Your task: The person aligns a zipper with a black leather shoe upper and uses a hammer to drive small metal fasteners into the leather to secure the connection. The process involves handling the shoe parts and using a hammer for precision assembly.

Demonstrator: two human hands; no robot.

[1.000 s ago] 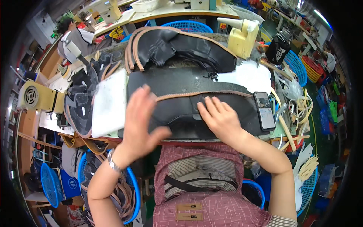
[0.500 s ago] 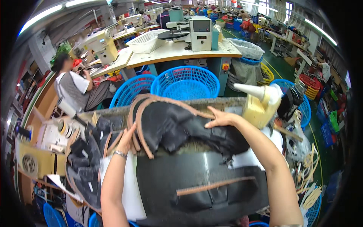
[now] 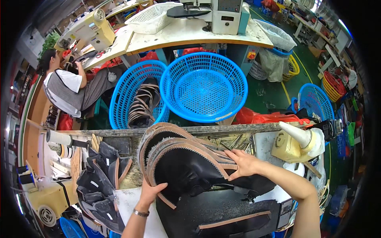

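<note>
In front of me is a stack of black leather upper pieces (image 3: 186, 168) with curved tan, zigzag-cut edging, the layers slightly fanned. My left hand (image 3: 151, 193) grips the stack's lower left side, thumb on top and the other fingers hidden beneath or behind it. On the right, my right hand (image 3: 243, 163) closes over the tan edges, its fingers on the upper side and thumb nearer me. Closer to me, a single black piece with a straight tan strip (image 3: 234, 221) lies on the dark work surface (image 3: 178, 216).
Behind the bench stand an empty-looking blue basket (image 3: 204, 95) and another blue basket (image 3: 119, 104) holding similar tan-edged pieces. More black pieces (image 3: 95, 178) lie at left. A yellow container with a white cone (image 3: 291, 144) stands at right. A person (image 3: 67, 87) sits far left.
My view has tilted downward, so the baskets show more fully. The stack's several edges now show fanned out; both hands remain on it, the left one's thumb now over the top layer.
</note>
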